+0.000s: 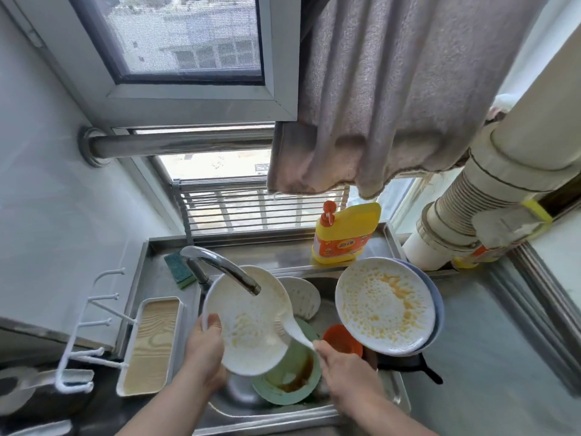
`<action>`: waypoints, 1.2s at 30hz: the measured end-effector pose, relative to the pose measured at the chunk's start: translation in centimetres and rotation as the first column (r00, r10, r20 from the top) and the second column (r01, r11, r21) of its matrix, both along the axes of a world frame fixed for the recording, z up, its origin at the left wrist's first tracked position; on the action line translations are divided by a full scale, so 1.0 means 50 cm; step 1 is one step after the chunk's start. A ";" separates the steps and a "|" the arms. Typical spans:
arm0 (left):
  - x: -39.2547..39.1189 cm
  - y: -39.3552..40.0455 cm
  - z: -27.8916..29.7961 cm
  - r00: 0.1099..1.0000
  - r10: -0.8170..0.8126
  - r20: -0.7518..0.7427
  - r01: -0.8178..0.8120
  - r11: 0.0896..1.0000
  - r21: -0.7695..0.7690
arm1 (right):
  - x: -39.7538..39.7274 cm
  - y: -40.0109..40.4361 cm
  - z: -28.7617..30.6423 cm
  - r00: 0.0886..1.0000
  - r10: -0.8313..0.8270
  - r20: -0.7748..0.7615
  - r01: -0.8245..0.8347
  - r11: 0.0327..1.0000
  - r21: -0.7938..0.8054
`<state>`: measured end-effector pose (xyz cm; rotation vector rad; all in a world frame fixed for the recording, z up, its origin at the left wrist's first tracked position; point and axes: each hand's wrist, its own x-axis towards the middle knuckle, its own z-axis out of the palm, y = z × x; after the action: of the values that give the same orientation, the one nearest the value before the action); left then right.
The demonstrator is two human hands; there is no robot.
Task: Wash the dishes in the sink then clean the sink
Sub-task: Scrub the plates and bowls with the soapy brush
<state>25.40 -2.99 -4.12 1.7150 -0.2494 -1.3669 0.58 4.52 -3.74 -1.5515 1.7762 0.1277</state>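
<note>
The person's left hand [206,336] is gripping the near rim of a round white shallow plate [248,319], thumb curled over the edge, tilting it under the curved steel tap [220,265]. The right hand [341,368] is pinching the handle tip of a white ceramic soup spoon [290,327] whose bowl is lying against the plate's face among yellow smears. I cannot tell whether water is running. To my eye the spoon is being used to scrape; it would be going best with the plate kept steeply tilted over the basin so the residue is sliding off into the stainless steel sink [270,415] rather than onto the rim, and with the left thumb staying clear of the greasy part, since the wet glaze is likely to be slippery.

Beneath the plate a pale green plate [292,377] with brown sauce is lying in the basin, an orange plastic cup [341,338] just beside it, and a white patterned bowl [303,297] behind. A large white plate with yellow residue [385,305] is leaning on a stack at the basin's right edge, above a black pan handle [418,368].

On the back ledge a yellow detergent bottle with a red cap [344,236] is standing, a green-and-yellow sponge [179,265] lying by the tap base. A white tray with a wood-grain base [152,346] is sitting to the left, a grey towel [408,89] is hanging over the window, and a cream drain pipe [478,202] is running down the right.
</note>
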 end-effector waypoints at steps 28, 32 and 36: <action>0.011 0.001 -0.033 0.983 -0.088 -0.162 0.086 0.996 -0.018 | -0.004 -0.060 0.007 0.999 0.031 0.009 -0.030 0.997 -0.070; 0.037 -0.013 -0.061 0.978 -0.101 -0.182 0.121 0.987 0.104 | 0.026 -0.005 0.025 0.968 0.232 0.093 -0.230 0.973 -0.036; 0.014 -0.017 -0.066 0.938 -0.157 -0.310 0.204 0.971 0.126 | 0.095 -0.091 0.064 0.975 0.222 0.024 -0.214 0.960 -0.183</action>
<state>26.09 -3.85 -7.40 1.6130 -0.1337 -1.8018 5.31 -0.01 -0.52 -1.8641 1.6140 0.0399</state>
